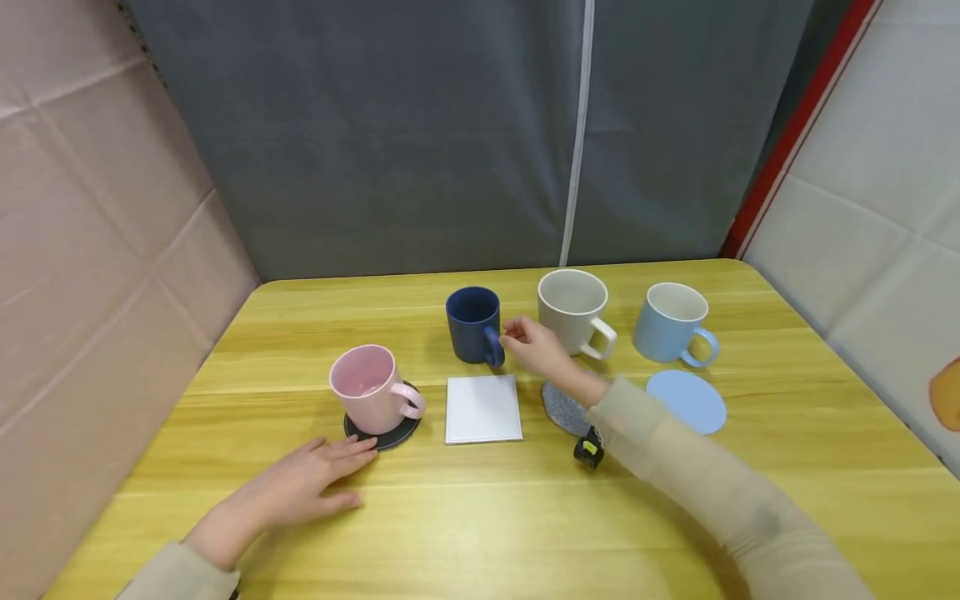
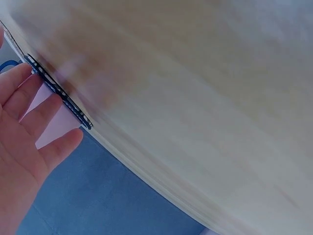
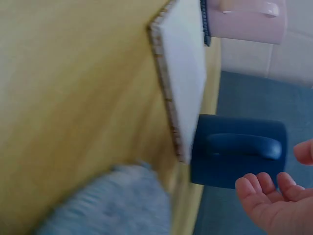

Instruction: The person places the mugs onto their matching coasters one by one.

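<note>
We seem to be reaching for the dark-blue cylindrical mug (image 1: 468, 327), just left of our right hand (image 1: 536, 344), its fingers loose and holding nothing; next calls for grasping the blue handle (image 1: 494, 348). Our left hand (image 1: 303, 483) lies flat-fingered by the round black coaster (image 1: 406, 430).

Four mugs (image 1: 371, 400) (image 1: 472, 333) (image 1: 566, 321) (image 1: 662, 332) are standing upright; four coasters (image 1: 401, 434) (image 1: 483, 409) (image 1: 562, 410) (image 1: 687, 402), three round and one square, are lying on one desk (image 1: 427, 525); two hands (image 1: 311, 483) (image 1: 537, 345) are showing.
</note>
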### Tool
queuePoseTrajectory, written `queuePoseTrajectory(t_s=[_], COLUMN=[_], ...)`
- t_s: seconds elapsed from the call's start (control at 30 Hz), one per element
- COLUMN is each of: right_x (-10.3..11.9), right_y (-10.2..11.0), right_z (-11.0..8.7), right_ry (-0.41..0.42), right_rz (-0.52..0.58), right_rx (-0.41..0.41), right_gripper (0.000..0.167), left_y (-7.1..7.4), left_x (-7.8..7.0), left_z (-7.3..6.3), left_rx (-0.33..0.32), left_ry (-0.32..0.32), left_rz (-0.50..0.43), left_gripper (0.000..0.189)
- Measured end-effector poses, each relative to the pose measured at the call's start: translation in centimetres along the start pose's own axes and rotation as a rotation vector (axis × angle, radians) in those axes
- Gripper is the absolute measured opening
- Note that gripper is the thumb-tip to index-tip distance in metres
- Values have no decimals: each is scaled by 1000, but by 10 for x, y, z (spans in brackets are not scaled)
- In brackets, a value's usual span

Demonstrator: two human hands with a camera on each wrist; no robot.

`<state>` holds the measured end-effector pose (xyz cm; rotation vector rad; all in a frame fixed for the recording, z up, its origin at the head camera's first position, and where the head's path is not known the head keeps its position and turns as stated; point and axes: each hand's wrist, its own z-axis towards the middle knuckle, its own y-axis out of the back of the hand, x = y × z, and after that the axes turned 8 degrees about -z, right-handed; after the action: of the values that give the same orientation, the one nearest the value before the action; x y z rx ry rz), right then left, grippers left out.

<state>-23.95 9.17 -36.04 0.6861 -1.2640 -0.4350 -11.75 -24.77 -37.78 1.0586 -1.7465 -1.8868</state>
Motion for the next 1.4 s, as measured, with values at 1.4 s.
queuePoseTrajectory(t_s=[1.4], right_x=[-3], right_y=[-15], right_z=[18], right_ry=[-274], right_rz=[290], right_rx=[213], right_gripper=[29], left_y=[-8], left_x=[-48], left_z=[62], left_rx=[86], left_ry=[-211], left_rz=[53], left_gripper=[62])
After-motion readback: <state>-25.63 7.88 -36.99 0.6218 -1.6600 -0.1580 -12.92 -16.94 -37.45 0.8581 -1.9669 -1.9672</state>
